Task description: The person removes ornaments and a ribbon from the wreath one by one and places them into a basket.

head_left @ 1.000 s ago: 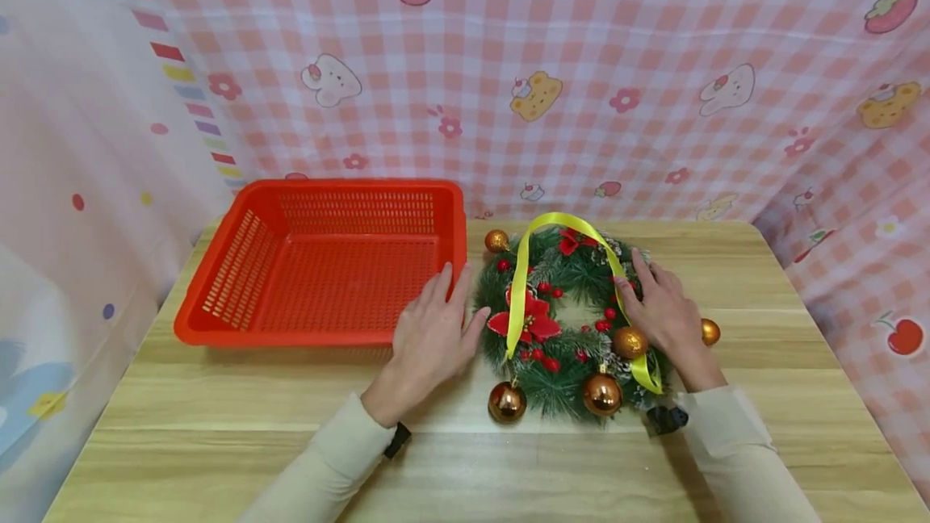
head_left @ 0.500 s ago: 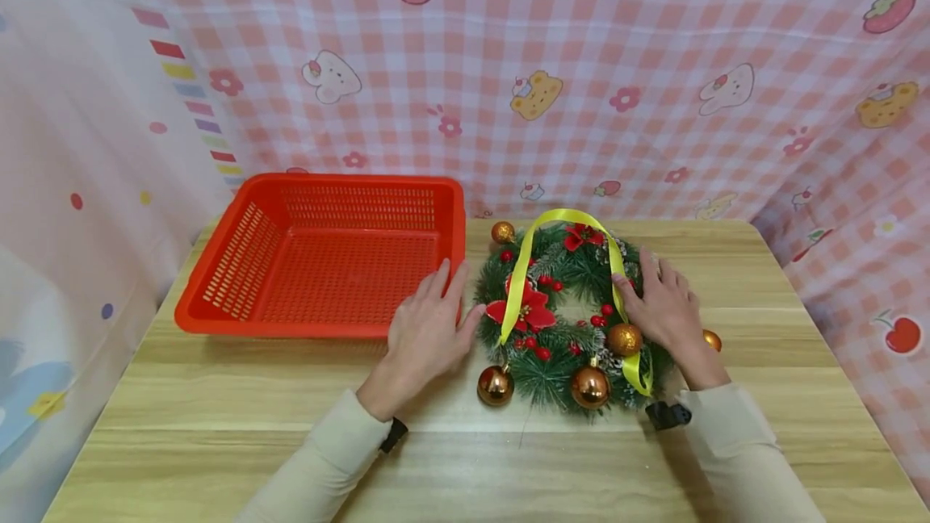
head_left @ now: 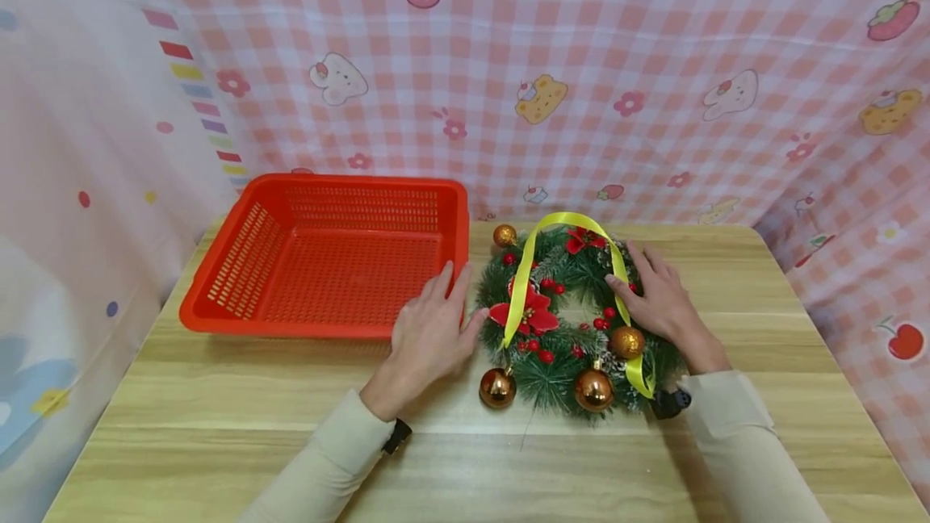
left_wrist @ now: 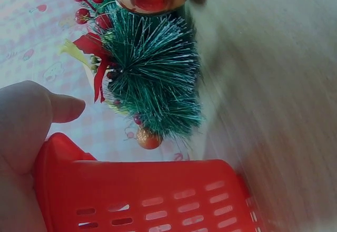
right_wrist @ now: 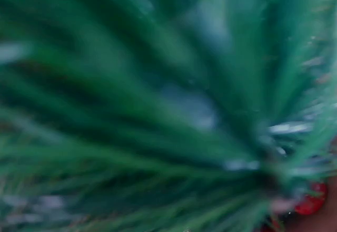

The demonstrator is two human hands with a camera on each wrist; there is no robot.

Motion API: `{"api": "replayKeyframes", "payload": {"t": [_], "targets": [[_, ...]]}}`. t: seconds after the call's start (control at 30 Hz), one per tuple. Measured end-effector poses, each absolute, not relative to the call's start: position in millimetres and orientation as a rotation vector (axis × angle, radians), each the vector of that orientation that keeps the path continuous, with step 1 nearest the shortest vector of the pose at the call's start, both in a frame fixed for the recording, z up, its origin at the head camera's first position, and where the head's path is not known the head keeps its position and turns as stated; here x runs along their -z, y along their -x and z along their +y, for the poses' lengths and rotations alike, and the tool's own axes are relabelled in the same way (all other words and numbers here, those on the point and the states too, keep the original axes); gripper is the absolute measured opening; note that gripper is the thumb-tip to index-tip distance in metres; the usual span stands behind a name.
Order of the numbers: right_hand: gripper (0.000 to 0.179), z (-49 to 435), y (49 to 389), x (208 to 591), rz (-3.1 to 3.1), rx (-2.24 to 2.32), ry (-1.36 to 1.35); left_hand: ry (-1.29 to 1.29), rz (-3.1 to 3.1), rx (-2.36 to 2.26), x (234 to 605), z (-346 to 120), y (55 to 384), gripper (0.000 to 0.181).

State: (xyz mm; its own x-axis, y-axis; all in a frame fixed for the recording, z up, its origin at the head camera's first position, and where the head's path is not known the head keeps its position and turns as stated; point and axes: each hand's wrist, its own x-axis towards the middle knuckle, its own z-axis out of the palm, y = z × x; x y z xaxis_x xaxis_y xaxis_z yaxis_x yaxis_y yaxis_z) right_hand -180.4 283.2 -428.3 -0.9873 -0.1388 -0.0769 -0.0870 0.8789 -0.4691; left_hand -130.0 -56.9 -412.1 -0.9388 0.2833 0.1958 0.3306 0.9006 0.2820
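My left hand (head_left: 432,329) lies over the front right corner of a red plastic basket (head_left: 327,328), its fingers extended across the rim. In the left wrist view, the thumb (left_wrist: 68,108) sticks out above the basket wall (left_wrist: 158,205). Right of the basket lies a green Christmas wreath (head_left: 552,382) with red poinsettias, berries and a looped yellow ribbon (head_left: 563,219). My right hand (head_left: 661,297) rests on the wreath's right side, fingers spread, thumb by the ribbon. Blurred green needles (right_wrist: 131,110) fill the right wrist view.
Shiny copper baubles (head_left: 593,390) hang at the wreath's front edge, and a glittery gold bauble (head_left: 504,236) sits at its back left. A wooden table (head_left: 508,474) supports everything. Pink gingham curtain (head_left: 465,63) stands right behind the table.
The wreath has turned slightly clockwise, its front baubles shifting left and its back bauble right. My right hand has stayed on it. The left hand remains at the basket's corner.
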Motion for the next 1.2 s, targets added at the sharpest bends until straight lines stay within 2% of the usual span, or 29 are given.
{"api": "replayKeyframes", "payload": {"t": [0.2,0.4,0.57,0.73,1.2], "targets": [[0.076,284.5,179.2,437.3,2.909,0.766,0.155,0.492,-2.845,0.664,412.4,-58.8,127.1,0.061],[0.074,287.0,178.4,439.6,2.908,0.76,0.148,0.799,-2.453,1.026,406.9,-57.6,112.5,0.034],[0.074,287.0,179.8,438.8,2.9,0.762,0.134,0.953,-2.458,1.323,402.7,-51.6,93.9,0.022],[0.073,286.1,181.6,440.2,2.901,0.779,0.134,0.909,-2.711,1.527,404.3,-50.0,81.0,0.02],[0.072,288.2,183.8,442.7,2.919,0.768,0.146,0.688,-3.101,1.415,431.0,-45.5,87.3,0.032]]}}
